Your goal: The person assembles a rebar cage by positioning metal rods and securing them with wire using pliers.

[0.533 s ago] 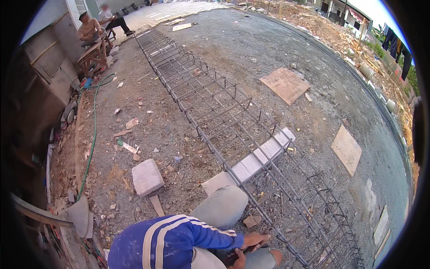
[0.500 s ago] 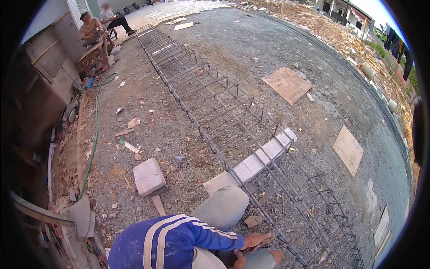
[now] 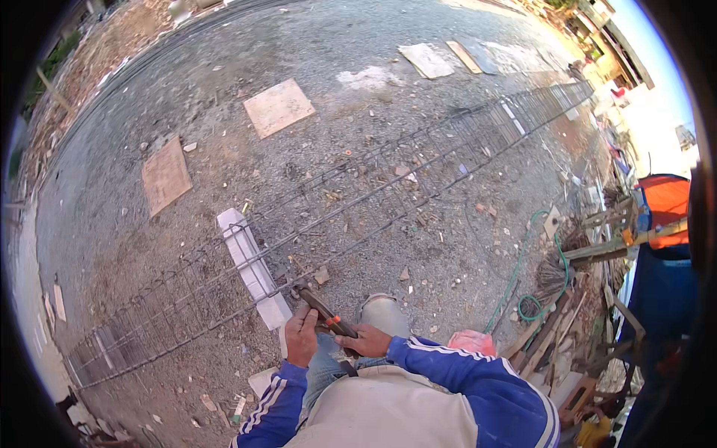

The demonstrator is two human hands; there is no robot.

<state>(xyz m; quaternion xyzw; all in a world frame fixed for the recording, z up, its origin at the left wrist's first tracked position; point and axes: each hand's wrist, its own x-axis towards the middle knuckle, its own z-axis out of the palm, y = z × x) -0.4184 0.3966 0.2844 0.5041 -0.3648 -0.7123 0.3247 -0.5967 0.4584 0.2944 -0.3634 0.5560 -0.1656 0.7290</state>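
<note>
My left hand [image 3: 301,336] is closed around a pair of long dark pincers [image 3: 326,308] with orange bands. On its right-side grip, my right hand [image 3: 366,340] is closed too. The tool's head lies against the near rod of a long steel rebar cage [image 3: 499,116], which stretches from lower left to upper right. Whether the jaws bite on a wire cannot be made out. Beneath the cage, pale light-coloured blocks [image 3: 252,267] lie in a row crosswise, their near end beside my left hand.
Boards [image 3: 280,108] and a brown panel [image 3: 166,176] lie on gravel beyond the cage. At right are a green hose [image 3: 530,305], timber scraps [image 3: 553,340] and an orange-and-blue cloth [image 3: 665,209]. A pink bag [image 3: 472,343] sits near my right sleeve.
My view has swung round to the right; the seated people have left the picture. Both hands now show clearly in front of me, with the pincers at the cage.
</note>
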